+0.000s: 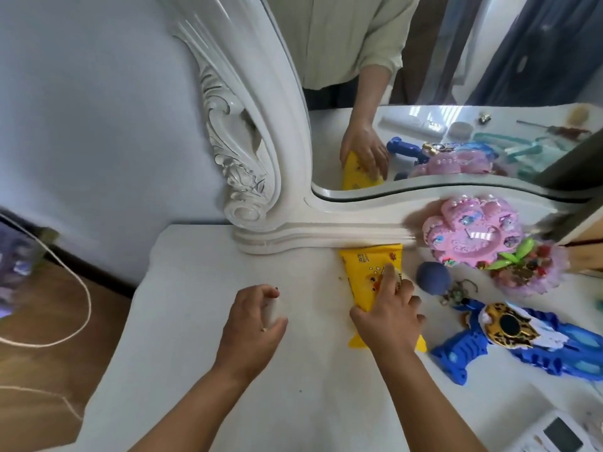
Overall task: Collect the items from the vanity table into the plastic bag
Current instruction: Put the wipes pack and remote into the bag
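Observation:
A yellow wipes pack (365, 272) lies on the white vanity table (202, 370), its far end against the mirror's base. My right hand (391, 318) rests flat on the pack, fingers spread over its lid. My left hand (253, 324) hovers over the tabletop to the left, fingers curled around a small whitish object that I cannot make out. Right of the pack lie a dark blue ball with a keychain (434, 277), a pink flower-shaped toy (473, 233) and a blue and gold toy sword (522, 340). No plastic bag is in view.
The carved white mirror frame (251, 141) rises at the back and reflects the hand and the toys. A pink frilly trinket with green leaves (525, 269) sits far right. A white remote (561, 435) lies at the bottom right corner. A white cable (81, 288) loops over the wooden floor on the left.

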